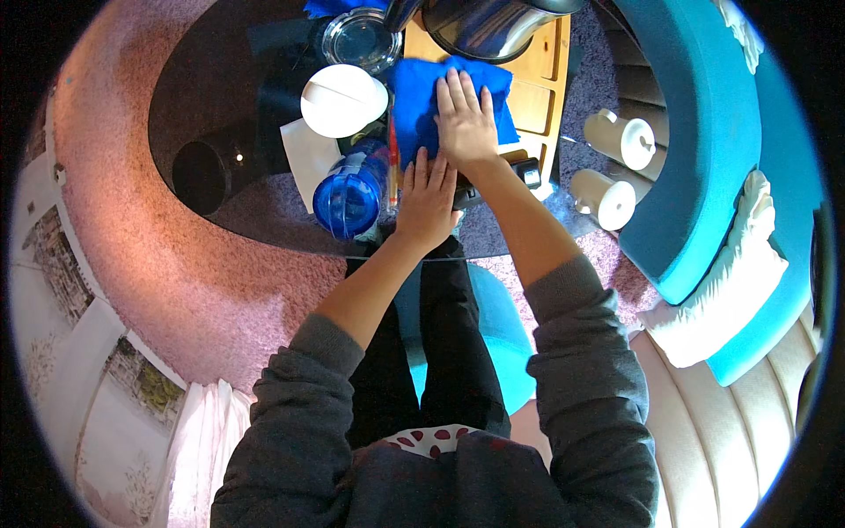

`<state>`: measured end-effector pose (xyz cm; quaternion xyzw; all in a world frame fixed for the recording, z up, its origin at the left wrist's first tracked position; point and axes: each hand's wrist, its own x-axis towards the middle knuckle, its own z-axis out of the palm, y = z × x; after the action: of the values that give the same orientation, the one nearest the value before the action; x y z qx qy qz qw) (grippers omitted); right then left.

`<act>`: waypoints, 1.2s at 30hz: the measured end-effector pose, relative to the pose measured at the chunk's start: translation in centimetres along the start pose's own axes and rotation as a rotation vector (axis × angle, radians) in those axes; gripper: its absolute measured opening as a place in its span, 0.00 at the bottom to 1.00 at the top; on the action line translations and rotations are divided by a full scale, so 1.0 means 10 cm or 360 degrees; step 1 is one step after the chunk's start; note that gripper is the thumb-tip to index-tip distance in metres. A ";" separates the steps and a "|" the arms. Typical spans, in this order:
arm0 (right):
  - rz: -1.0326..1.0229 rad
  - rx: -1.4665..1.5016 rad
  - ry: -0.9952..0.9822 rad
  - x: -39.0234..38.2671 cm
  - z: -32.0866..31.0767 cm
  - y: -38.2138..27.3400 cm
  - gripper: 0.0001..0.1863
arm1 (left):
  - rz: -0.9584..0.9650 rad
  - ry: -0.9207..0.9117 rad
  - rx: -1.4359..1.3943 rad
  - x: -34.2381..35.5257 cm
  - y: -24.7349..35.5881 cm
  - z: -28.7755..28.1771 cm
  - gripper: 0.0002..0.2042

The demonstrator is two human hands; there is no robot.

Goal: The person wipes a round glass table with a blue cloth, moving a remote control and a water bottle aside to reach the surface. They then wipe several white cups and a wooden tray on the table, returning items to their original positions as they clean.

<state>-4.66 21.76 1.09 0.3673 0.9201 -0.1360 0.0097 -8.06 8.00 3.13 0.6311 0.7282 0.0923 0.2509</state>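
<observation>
A blue cloth lies on the table, partly over a light wooden tray. My right hand rests flat on the cloth, fingers stretched out and nearly together. Closer to me, my left hand lies with its fingers extended, the tips at the cloth's near edge. Beside the hands is a black object, partly hidden by my right wrist; its kind is unclear. Left of my left hand stands a blue see-through bottle. A thin red-and-orange stick-like thing lies between bottle and cloth.
A dark, shiny kettle-like vessel stands at the far side. Left of the cloth are a round white lidded container and a glass ashtray. Two white mugs are at the right, near a teal sofa. The dark glass table edge curves before me.
</observation>
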 end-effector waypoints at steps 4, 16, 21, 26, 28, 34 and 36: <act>-0.0186 0.0325 0.0144 0.23 0.07 -0.14 0.27 | -0.0028 0.0029 0.0034 0.01 0.02 -0.02 0.42; -0.0245 -0.0039 0.0042 0.39 0.02 -0.05 0.28 | -0.0001 0.0040 -0.0001 0.02 0.00 -0.02 0.43; -0.0297 -0.0018 -0.0525 0.03 -0.05 -0.15 0.32 | -0.0055 -0.0020 -0.0027 -0.02 -0.03 0.05 0.41; -0.0338 -0.0471 -0.0656 0.04 -0.28 0.06 0.30 | -0.0073 -0.0052 -0.0031 -0.04 0.00 0.00 0.39; -0.0177 -0.0424 -0.0536 0.12 -0.23 0.04 0.30 | -0.0035 0.0000 -0.0112 -0.01 0.03 0.01 0.38; -0.0496 -0.0427 -0.0695 0.05 -0.34 0.16 0.29 | 0.0101 0.0214 0.0009 -0.04 0.03 0.15 0.35; -0.0624 -0.0530 -0.0715 0.02 -0.40 0.26 0.29 | 0.0077 0.0236 -0.0024 -0.05 0.03 0.14 0.33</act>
<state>-2.72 24.73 4.30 0.1376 0.9576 -0.0607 0.2456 -7.08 7.28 2.24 0.6380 0.7286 0.1504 0.1988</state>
